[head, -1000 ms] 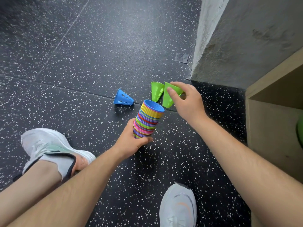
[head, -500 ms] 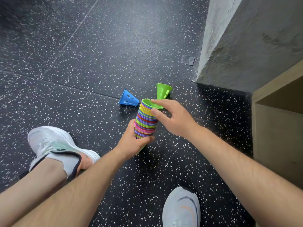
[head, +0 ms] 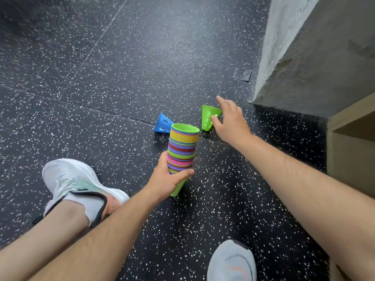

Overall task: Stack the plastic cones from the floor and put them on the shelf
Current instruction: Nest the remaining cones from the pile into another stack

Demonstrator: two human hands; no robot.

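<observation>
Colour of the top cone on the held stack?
The top cone is green; head view.

Rainbow-striped cone stack point(head: 182, 151), green cone point(head: 208, 117), blue cone point(head: 162, 124) — on black, white-speckled floor point(head: 101, 88).

Plastic cone stack point(head: 183, 148) smooth; speckled floor point(head: 121, 78) matt.

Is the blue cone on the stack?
No, the blue cone lies on the floor beyond the stack that the left hand grips.
</observation>
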